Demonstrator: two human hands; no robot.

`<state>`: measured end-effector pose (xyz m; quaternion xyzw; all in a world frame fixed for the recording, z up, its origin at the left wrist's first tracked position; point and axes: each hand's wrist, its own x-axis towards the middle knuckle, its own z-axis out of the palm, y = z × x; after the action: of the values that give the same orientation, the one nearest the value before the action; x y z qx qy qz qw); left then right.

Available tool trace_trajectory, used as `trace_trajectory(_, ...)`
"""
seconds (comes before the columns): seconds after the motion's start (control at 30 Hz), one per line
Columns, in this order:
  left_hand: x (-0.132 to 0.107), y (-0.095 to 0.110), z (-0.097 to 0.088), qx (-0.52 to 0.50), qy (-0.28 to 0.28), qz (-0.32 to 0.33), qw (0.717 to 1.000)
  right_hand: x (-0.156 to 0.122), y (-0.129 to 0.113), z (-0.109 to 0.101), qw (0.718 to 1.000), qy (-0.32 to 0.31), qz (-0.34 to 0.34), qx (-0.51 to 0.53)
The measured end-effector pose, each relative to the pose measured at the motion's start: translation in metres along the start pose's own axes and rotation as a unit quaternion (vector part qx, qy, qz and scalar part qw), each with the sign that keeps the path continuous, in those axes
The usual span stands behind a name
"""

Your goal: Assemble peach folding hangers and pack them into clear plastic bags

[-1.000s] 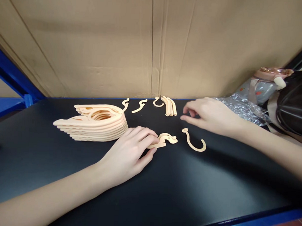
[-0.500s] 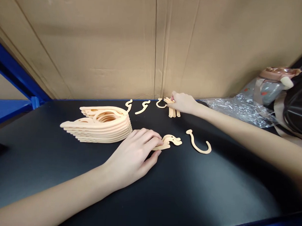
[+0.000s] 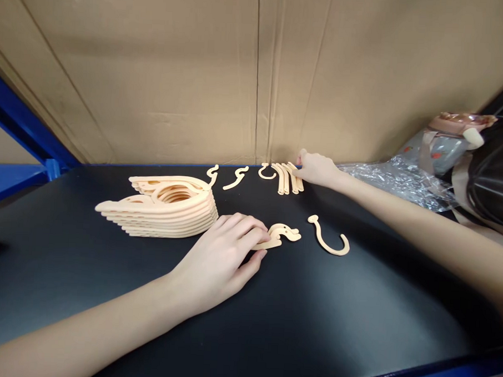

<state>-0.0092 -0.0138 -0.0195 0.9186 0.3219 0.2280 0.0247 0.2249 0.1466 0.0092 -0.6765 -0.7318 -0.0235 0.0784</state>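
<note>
My left hand [image 3: 223, 254] lies curled on the dark table, its fingers closed over a cream plastic hanger arm piece [image 3: 283, 231]; part of that piece is hidden under the fingers. Toward the back, my right hand [image 3: 317, 170] has its fingers bent at the rightmost of several curved cream strips [image 3: 284, 179], which lie side by side. A cream hook [image 3: 332, 250] rests to the right of my left hand. Left of that hand sits a stack of cream hanger parts [image 3: 175, 216]. Two small S-shaped pieces [image 3: 236, 178] and a smaller hook [image 3: 267, 172] lie along the back.
A cardboard wall [image 3: 176, 85] rises right behind the black tabletop [image 3: 291, 323]. Crumpled clear plastic wrap [image 3: 402, 181], a clear bottle [image 3: 437, 144] and a black bag [image 3: 494, 171] occupy the right side. A blue metal frame [image 3: 24, 128] stands at the left.
My right hand has moved a little to the right. The strips, bunched together before, now lie spread apart in a row. My left hand stays on its hanger piece.
</note>
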Motion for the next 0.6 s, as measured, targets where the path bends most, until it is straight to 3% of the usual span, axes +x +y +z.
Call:
trace_trajectory(0.23,-0.001,0.000,0.000,0.001,-0.002,-0.001,1.000,0.005,0.009,0.009,1.000,-0.008,-0.018,-0.007)
trace_trajectory(0.6,-0.001,-0.001,0.000,0.002,-0.005,-0.003,1.000,0.001,0.029,0.001,0.999,-0.030,0.027,-0.005)
